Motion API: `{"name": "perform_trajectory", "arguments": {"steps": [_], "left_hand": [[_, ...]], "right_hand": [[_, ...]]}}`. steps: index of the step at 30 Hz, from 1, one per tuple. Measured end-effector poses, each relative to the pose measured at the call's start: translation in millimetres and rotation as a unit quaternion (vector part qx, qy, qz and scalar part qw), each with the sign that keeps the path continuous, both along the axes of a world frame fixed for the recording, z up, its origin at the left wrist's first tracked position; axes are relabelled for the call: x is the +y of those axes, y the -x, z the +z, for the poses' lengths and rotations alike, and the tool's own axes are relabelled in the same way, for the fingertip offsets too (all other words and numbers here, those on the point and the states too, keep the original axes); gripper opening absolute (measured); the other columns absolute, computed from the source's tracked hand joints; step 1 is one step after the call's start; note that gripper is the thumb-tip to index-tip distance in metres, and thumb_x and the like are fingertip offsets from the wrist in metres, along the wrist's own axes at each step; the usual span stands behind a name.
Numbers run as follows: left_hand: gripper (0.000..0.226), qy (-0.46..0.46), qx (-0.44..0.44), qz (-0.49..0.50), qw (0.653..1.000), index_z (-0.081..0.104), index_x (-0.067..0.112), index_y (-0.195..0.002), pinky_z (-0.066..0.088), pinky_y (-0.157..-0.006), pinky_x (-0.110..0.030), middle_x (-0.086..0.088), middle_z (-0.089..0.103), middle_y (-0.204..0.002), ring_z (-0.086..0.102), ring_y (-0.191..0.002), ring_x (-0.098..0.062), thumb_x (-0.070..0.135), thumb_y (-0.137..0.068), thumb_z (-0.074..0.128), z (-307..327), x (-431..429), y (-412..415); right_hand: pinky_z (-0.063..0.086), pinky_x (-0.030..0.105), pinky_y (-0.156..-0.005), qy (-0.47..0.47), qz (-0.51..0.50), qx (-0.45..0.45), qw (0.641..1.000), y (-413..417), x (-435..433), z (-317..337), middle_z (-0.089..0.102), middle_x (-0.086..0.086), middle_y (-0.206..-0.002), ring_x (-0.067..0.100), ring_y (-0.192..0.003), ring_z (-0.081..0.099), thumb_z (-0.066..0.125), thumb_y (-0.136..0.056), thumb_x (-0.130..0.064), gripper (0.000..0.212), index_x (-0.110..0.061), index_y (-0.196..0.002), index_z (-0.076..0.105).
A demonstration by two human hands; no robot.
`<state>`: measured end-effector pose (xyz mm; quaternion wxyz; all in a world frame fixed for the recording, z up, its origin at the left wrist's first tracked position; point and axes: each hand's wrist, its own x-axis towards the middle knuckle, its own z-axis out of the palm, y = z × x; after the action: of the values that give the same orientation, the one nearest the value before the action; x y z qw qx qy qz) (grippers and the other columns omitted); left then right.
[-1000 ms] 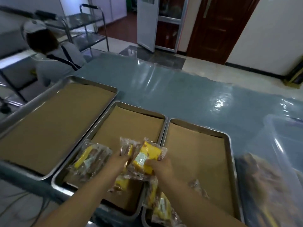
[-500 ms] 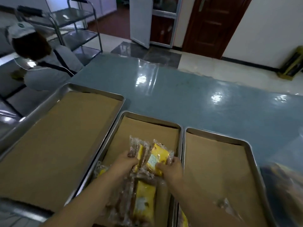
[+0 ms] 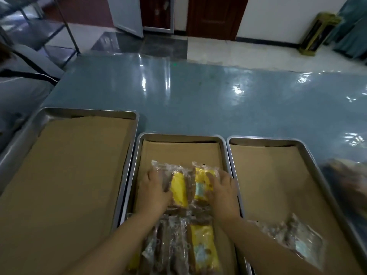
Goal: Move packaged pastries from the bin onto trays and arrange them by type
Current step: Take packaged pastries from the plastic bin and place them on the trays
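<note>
Flat-palmed, fingers spread, left hand and right hand press two yellow pastry packs onto middle tray, more packs just behind wrists, one clear pack on the tray right of the hands, the tray left of them only paper-lined, so sorting looks barely begun.

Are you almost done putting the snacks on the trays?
Not nearly. Done: a few packets lie near in the middle tray, one packet in the right tray. In hand: the left hand and right hand press two more packets onto the middle tray. Left: the left tray shows only brown paper, and the blurry bin seems to hold more.
</note>
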<state>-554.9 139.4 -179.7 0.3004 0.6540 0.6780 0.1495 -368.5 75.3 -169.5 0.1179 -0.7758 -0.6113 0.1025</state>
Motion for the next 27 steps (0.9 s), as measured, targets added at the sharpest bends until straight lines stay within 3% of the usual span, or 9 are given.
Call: {"name": "perform_trajectory", "arguments": {"steps": [4,9,12,14,17,21,24,27], "left_hand": [[0.091,-0.037,0.100,-0.080,0.991,0.017,0.021,-0.146,0.028,-0.107,-0.043,-0.009,0.022,-0.150,0.022,-0.133,-0.030,0.033,-0.074,0.070,4.8,0.9,-2.7],[0.073,-0.083,0.109,-0.126,0.983,0.024,0.030,-0.143,0.028,-0.108,-0.042,-0.004,0.020,-0.151,0.016,-0.139,-0.025,0.031,-0.080,0.060,22.0,-4.5,-19.7],[0.065,-0.076,0.070,-0.139,0.985,0.031,0.032,-0.140,0.027,-0.109,-0.040,0.000,0.029,-0.146,0.020,-0.137,-0.021,0.033,-0.083,0.062,37.6,-7.2,-46.1],[0.061,-0.075,0.030,-0.161,0.984,0.037,0.028,-0.138,0.027,-0.108,-0.036,0.003,0.036,-0.141,0.025,-0.132,-0.018,0.029,-0.083,0.063,48.9,-11.7,-66.1],[0.054,-0.096,-0.044,-0.185,0.977,0.046,0.023,-0.132,0.034,-0.103,-0.033,0.004,0.043,-0.132,0.037,-0.123,-0.017,0.018,-0.082,0.065,67.5,-20.8,-96.9],[0.036,-0.166,-0.123,-0.213,0.955,0.057,0.025,-0.117,0.041,-0.092,-0.028,0.008,0.049,-0.122,0.048,-0.112,-0.011,0.015,-0.083,0.061,106.4,-40.8,-155.2],[0.029,-0.191,-0.187,-0.230,0.936,0.056,0.034,-0.102,0.045,-0.082,-0.024,0.018,0.050,-0.110,0.051,-0.095,0.003,0.014,-0.082,0.059,142.1,-64.9,-210.6],[0.032,-0.207,-0.254,-0.248,0.912,0.055,0.037,-0.098,0.048,-0.079,-0.025,0.022,0.051,-0.100,0.052,-0.091,0.005,0.010,-0.081,0.060,173.7,-97.2,-269.4]], "right_hand": [[0.042,0.024,-0.090,0.064,0.048,-0.005,0.997,-8.0,-5.0,-3.3,0.042,-0.002,-0.135,0.017,-0.117,0.043,0.065,-0.076,0.000,0.068,-0.026,-0.134,0.041],[0.047,0.029,-0.093,0.087,0.066,0.062,0.992,-22.2,-11.5,0.3,0.034,-0.004,-0.142,0.019,-0.119,0.047,0.075,-0.073,-0.018,0.075,-0.024,-0.138,0.038],[0.049,0.030,-0.091,0.029,0.079,0.097,0.992,-30.3,-13.4,12.6,0.038,-0.001,-0.141,0.018,-0.114,0.053,0.069,-0.076,-0.035,0.073,-0.023,-0.140,0.035],[0.050,0.026,-0.087,-0.031,0.085,0.078,0.993,-38.4,-15.3,24.8,0.047,0.001,-0.133,0.017,-0.107,0.058,0.065,-0.081,-0.028,0.058,-0.022,-0.135,0.044],[0.039,0.009,-0.070,-0.083,0.067,0.042,0.993,-60.5,-25.0,53.5,0.053,-0.002,-0.123,0.011,-0.093,0.058,0.057,-0.084,-0.015,0.043,-0.022,-0.126,0.050],[0.042,0.024,-0.063,-0.149,0.017,0.035,0.988,-102.3,-54.4,105.2,0.059,0.001,-0.111,0.018,-0.083,0.059,0.055,-0.084,-0.010,0.041,-0.021,-0.124,0.052],[0.045,0.026,-0.072,-0.209,-0.005,0.008,0.978,-142.8,-85.6,146.7,0.065,0.002,-0.109,0.019,-0.092,0.061,0.058,-0.082,-0.009,0.040,-0.018,-0.121,0.057],[0.039,0.023,-0.075,-0.252,-0.033,-0.005,0.967,-191.5,-124.9,183.9,0.063,-0.003,-0.109,0.011,-0.097,0.052,0.055,-0.080,-0.013,0.040,-0.023,-0.119,0.055]]}}
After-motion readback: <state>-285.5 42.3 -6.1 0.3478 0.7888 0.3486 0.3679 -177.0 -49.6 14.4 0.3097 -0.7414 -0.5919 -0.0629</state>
